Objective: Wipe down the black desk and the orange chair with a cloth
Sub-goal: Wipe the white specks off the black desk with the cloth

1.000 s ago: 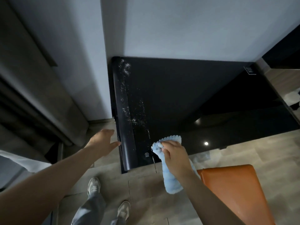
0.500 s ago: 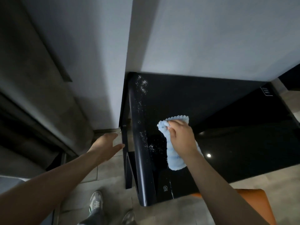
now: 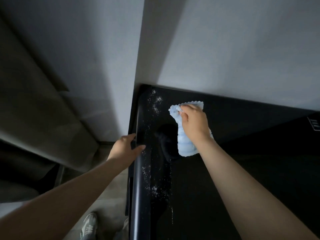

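The glossy black desk point(image 3: 242, 153) fills the lower right of the head view, pushed against a white wall. White crumbs or dust point(image 3: 154, 108) speckle a strip along its left side. My right hand point(image 3: 194, 123) grips a light blue cloth point(image 3: 186, 142) near the desk's far left part, the cloth hanging down from my fist onto the surface. My left hand point(image 3: 125, 148) rests with fingers spread at the desk's rounded left edge. The orange chair is out of view.
A white wall point(image 3: 225, 49) backs the desk and a white wall corner point(image 3: 138, 49) meets its left edge. A grey cabinet or door panel point(image 3: 34, 110) stands to the left. My shoes point(image 3: 89, 226) stand on the tiled floor beside the desk.
My right hand carried the cloth from the near edge toward the far left part of the desk. My left hand moved right onto the desk's left edge. The view shifted forward and the orange chair dropped out.
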The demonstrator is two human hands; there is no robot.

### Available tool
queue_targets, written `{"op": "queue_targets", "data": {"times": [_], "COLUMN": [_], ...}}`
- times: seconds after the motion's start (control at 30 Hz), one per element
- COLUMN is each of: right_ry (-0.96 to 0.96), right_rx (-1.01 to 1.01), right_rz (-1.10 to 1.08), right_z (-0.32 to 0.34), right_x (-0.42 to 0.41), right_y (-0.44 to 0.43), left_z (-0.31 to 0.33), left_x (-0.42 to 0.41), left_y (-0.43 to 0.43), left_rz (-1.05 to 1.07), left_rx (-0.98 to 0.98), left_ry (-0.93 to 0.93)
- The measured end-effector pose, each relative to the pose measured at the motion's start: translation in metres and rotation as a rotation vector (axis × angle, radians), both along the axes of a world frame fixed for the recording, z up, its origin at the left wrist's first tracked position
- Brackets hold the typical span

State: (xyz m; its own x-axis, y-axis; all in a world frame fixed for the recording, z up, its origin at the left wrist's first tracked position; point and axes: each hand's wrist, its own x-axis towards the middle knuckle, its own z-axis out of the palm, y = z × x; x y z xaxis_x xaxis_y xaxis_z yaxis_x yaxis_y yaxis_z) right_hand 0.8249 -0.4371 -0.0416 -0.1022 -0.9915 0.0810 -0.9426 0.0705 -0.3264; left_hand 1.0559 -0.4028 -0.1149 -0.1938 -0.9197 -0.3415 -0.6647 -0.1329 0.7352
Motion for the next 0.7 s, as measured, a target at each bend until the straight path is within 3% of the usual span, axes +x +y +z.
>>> {"op": "queue_targets", "data": {"times": [0.43,0.7], "right_ry": [0.079,0.105], "right_rx": [0.012,0.041], "right_rz": [0.040,0.072], "right_z": [-0.048,-0.075], "right_x": [-0.010,-0.005], "right_y": [-0.131,-0.173], "left_z": [-0.046,-0.057], "left_x": [-0.027,-0.028], "left_y": [-0.029,-0.029], "left_rz": [0.260,0.342], "left_rx": [0.111,0.100], "left_ry": [0.218,0.253]}}
